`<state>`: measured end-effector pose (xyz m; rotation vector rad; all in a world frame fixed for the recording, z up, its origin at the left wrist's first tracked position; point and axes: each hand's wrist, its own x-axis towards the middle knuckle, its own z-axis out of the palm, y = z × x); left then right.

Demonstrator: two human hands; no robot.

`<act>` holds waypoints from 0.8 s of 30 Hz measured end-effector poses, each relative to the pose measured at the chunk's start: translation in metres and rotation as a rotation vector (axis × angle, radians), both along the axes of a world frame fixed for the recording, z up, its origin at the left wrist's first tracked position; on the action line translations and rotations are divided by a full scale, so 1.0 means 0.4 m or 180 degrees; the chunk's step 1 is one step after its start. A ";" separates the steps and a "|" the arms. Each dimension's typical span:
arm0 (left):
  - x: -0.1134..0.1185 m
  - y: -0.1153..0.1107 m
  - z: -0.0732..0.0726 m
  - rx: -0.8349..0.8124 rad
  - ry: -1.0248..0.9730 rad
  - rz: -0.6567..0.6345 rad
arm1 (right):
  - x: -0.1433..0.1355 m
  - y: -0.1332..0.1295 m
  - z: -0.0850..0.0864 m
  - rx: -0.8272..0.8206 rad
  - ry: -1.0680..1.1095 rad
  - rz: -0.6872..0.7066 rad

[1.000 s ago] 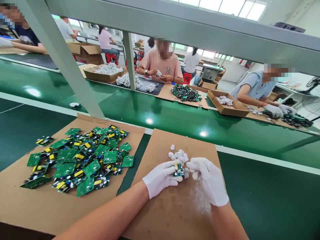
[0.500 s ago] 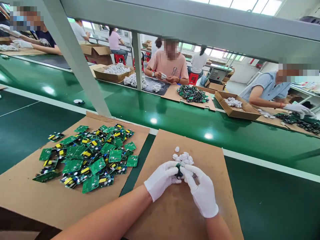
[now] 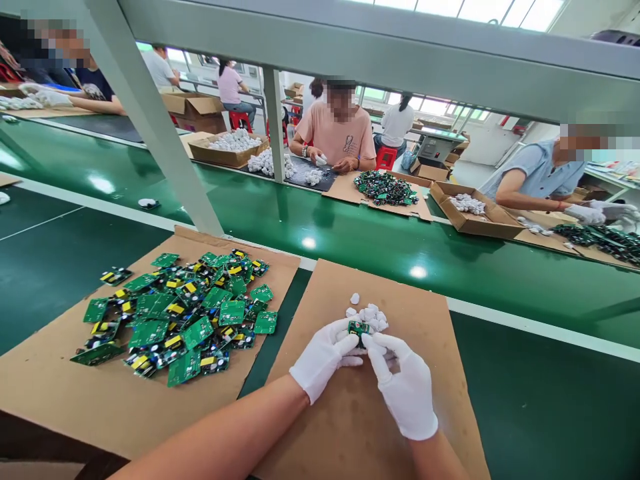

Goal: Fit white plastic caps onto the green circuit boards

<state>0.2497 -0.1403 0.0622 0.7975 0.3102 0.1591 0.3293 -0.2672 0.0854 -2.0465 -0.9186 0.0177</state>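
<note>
The left hand (image 3: 324,355), in a white glove, has its grip clamped on a small green board (image 3: 357,329), thumb in front and fingers behind; the right hand (image 3: 406,390), gloved alike, has its thumb and forefinger drawn together on the board's right side, so both grips meet on it; whatever lies beneath the fingers is hidden. The board is held tilted above the right-hand cardboard (image 3: 345,433), its far end close to a small heap of white pieces (image 3: 374,316); one loose piece (image 3: 355,298) lies just beyond the heap.

To the left, well apart from the hands, a broad pile of boards (image 3: 183,320) lies on the left-hand cardboard (image 3: 45,383), some green face up, others with yellow parts showing; both sheets rest on the dark green desk (image 3: 545,380), a narrow strip of it showing between them.

Beyond runs a shiny green belt (image 3: 360,241), with a white-topped item (image 3: 148,203) on it at the left, near a slanting post (image 3: 165,127); across it sits a co-worker in a pink shirt (image 3: 337,137), between a tray (image 3: 220,157) of white pieces and a dark heap of boards (image 3: 385,188); farther right, a co-worker in a blue top (image 3: 530,170) reaches over more boards, beside a carton (image 3: 493,229).
</note>
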 end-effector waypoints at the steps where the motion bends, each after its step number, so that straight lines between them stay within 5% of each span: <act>1: -0.001 -0.002 0.003 0.0040 -0.0046 0.0006 | 0.001 0.001 -0.003 -0.0053 -0.0099 -0.0019; 7: -0.002 -0.021 0.028 0.0075 -0.0411 0.0386 | 0.014 -0.005 -0.028 -0.0277 -0.0680 0.0089; 13: -0.006 -0.026 0.033 0.0474 -0.0322 0.0137 | 0.025 0.001 -0.026 -0.0281 -0.1424 0.0247; 20: -0.005 -0.016 0.007 -0.0062 -0.0207 -0.0057 | 0.034 -0.005 -0.006 -0.0016 -0.0519 0.0464; 24: -0.001 -0.016 0.001 -0.0147 -0.0236 -0.0185 | 0.036 -0.002 -0.028 -0.0014 -0.1112 0.0460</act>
